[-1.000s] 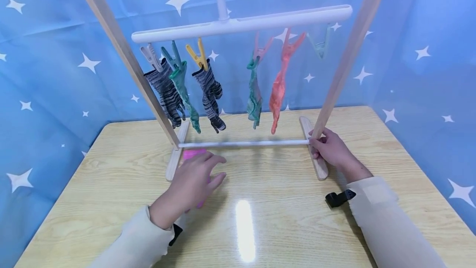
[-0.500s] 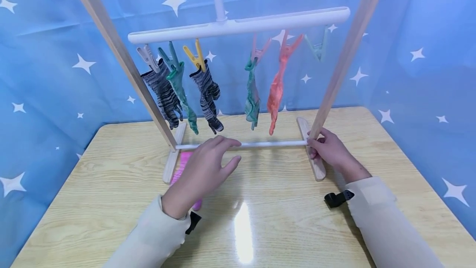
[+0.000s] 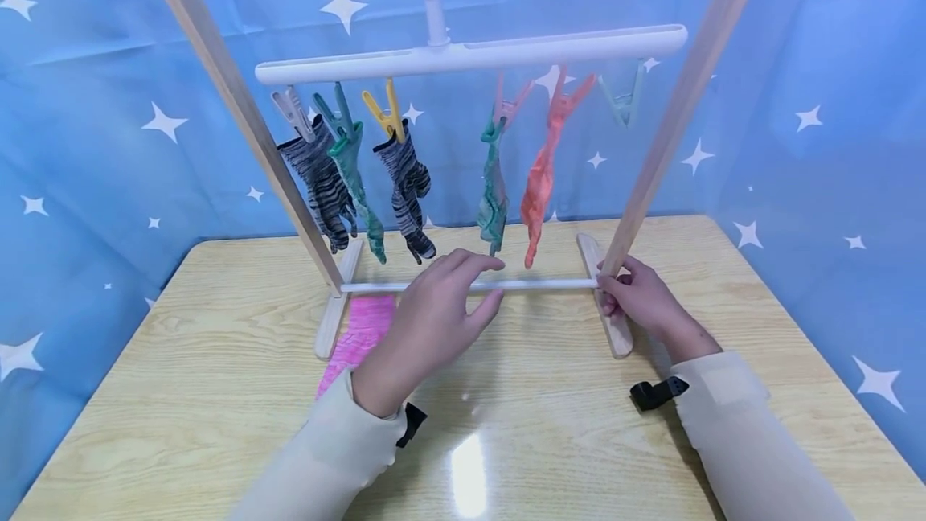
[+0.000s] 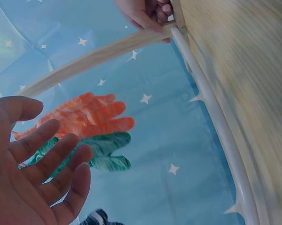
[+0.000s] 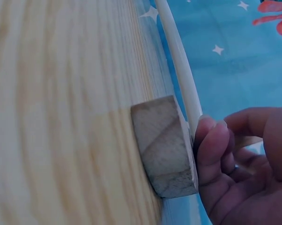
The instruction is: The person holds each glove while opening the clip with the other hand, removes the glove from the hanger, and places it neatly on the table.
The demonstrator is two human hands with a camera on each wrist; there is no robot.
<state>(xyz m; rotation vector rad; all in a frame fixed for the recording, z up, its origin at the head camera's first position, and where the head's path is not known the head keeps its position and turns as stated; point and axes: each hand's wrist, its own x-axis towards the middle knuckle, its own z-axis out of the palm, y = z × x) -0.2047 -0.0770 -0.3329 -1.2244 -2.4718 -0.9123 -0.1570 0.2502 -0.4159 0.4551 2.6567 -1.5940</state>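
My left hand (image 3: 437,308) is in the air in front of the rack's white lower rod (image 3: 535,285), fingers relaxed and holding nothing. Behind its fingertips hang a green glove (image 3: 493,191) and an orange glove (image 3: 538,191); the left wrist view shows the palm turned up beside the orange glove (image 4: 91,115). My right hand (image 3: 647,296) grips the foot of the wooden right post (image 3: 669,155), where the rod meets it; its curled fingers (image 5: 213,143) show in the right wrist view. A pink glove (image 3: 370,324) lies on the table, partly covered by my left arm.
Across the frame hangs a white hanger (image 3: 470,55) with several clothespins. Two black-grey gloves (image 3: 325,183) and another green glove (image 3: 350,179) hang at its left. At far right, a pale green clothespin (image 3: 624,103) holds nothing. A wooden foot (image 3: 333,324) rests left.
My left hand has moved to the right and slightly forward, away from the pink glove, uncovering more of it. The right hand stays at the post. The hung gloves have hardly moved.
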